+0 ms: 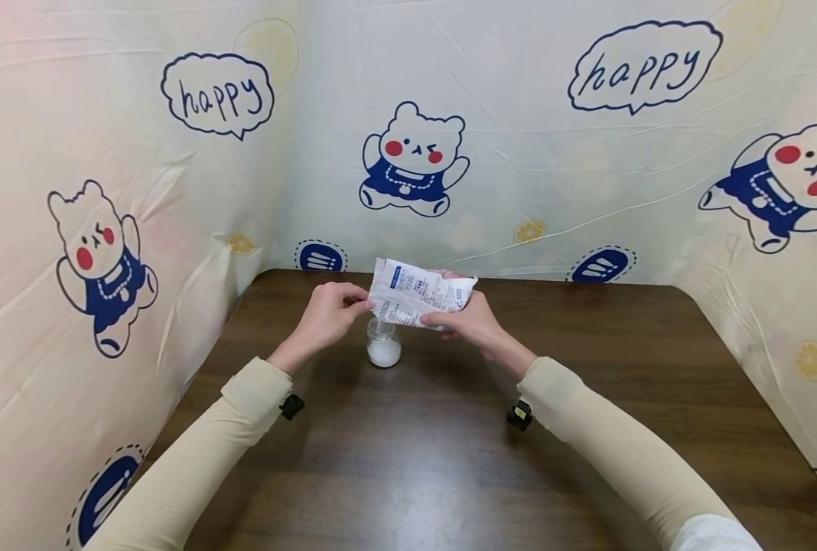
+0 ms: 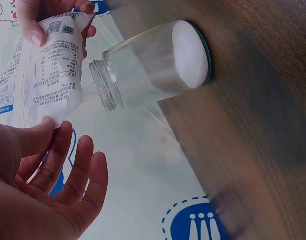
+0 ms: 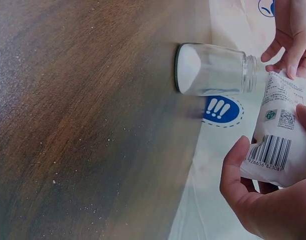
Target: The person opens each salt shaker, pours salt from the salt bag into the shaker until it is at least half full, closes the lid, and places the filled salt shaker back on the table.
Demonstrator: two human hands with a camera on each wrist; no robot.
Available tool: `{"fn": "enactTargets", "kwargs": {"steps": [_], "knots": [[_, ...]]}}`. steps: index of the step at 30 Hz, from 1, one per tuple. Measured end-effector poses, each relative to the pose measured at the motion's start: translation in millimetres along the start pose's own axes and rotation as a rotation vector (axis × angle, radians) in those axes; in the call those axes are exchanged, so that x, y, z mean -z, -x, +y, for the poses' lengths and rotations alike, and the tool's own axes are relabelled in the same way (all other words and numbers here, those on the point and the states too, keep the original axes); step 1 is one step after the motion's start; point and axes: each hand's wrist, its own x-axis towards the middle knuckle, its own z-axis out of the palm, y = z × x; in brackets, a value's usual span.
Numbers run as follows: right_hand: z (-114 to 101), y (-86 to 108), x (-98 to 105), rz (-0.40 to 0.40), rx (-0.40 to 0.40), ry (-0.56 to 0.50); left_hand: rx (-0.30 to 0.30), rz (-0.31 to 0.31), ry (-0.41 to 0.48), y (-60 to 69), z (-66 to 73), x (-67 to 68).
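A white printed pouch (image 1: 411, 292) is held tilted above a clear glass jar (image 1: 384, 350), its lower left corner over the jar's mouth. My left hand (image 1: 327, 315) pinches the pouch's edge between thumb and index finger, the other fingers spread loose in the left wrist view. Around the pouch's right end my right hand (image 1: 476, 320) grips, close to the barcode (image 3: 270, 152). The jar stands upright, untouched by either hand. White granular contents (image 2: 190, 55) cover its bottom. A faint whitish streak shows between pouch and jar mouth.
Scattered white grains (image 3: 54, 182) lie on the dark wooden table (image 1: 408, 451). A pale printed curtain (image 1: 519, 153) surrounds the table at the back and both sides. Wrist cameras (image 1: 519, 415) are strapped at both sleeve cuffs.
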Motion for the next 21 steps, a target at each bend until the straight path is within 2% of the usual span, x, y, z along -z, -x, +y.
{"fn": "enactTargets", "kwargs": {"steps": [8,21], "knots": [[0.8,-1.4,0.9,0.007,0.002,-0.004,0.022,-0.009,0.002,-0.5,1.2,0.3],[1.9,-2.2,2.0,0.014,0.009,0.002,0.017,-0.004,0.007,-2.0,2.2,0.1]]}}
